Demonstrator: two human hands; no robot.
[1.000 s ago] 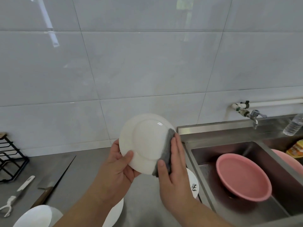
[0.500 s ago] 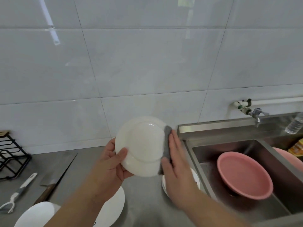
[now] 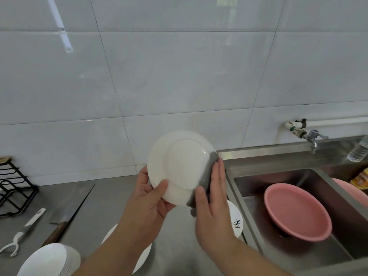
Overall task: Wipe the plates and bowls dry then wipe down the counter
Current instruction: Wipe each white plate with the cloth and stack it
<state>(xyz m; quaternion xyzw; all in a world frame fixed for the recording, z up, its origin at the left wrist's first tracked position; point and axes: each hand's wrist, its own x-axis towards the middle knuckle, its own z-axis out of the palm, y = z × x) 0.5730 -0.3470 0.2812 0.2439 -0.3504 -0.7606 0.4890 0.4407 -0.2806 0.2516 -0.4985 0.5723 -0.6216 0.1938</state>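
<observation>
I hold a small white plate [image 3: 180,166] upright above the counter, its underside facing me. My left hand [image 3: 148,198] grips its lower left rim, thumb on the back. My right hand [image 3: 212,198] presses a grey cloth [image 3: 207,176] around the plate's right edge, thumb on the near side and fingers behind. A white dish with black markings [image 3: 236,220] lies on the grey counter [image 3: 99,212] below my right hand. Another white plate [image 3: 108,239] lies under my left forearm, and a stack of white bowls [image 3: 49,259] stands at the lower left.
A cleaver [image 3: 69,212] and a white peeler [image 3: 22,234] lie on the counter at left, beside a black wire rack [image 3: 14,188]. The steel sink [image 3: 249,176] at right holds a pink basin [image 3: 296,210]. A tap [image 3: 310,137] and a plastic bottle [image 3: 358,150] are behind it.
The plate has turned a little in my hands and the cloth has slid along its right rim. My view has shifted slightly; nothing on the counter moved.
</observation>
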